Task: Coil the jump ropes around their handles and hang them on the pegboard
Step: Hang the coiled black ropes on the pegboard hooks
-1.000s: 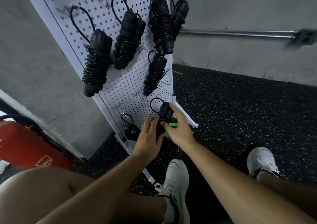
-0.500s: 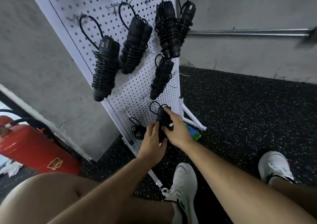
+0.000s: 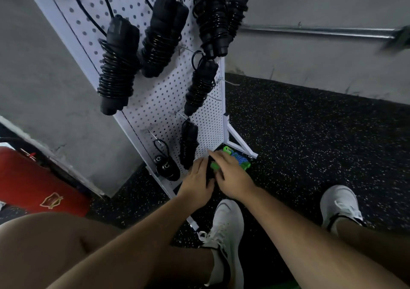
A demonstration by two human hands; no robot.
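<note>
The white pegboard (image 3: 206,120) carries several coiled black jump ropes, each hung by a loop on a hook. The lowest coiled black rope (image 3: 188,143) hangs free on its hook, just above my hands. My left hand (image 3: 196,179) is below it with fingers straight, holding nothing. My right hand (image 3: 231,174) is beside it with fingers stretched over a green handle (image 3: 214,165). That handle belongs to a green and blue jump rope (image 3: 238,158) lying on the floor at the board's foot. A small black rope bundle (image 3: 165,166) hangs at the lower left.
The board's white stand leg (image 3: 240,142) juts out over the black speckled floor. A red fire extinguisher (image 3: 33,182) lies at the left by the grey wall. My white shoes (image 3: 227,233) are close under the board. A metal pipe (image 3: 310,32) runs along the far wall.
Both hands have let go of the black coiled rope, which now hangs on its hook. They have dropped below it, toward the green rope on the floor.
</note>
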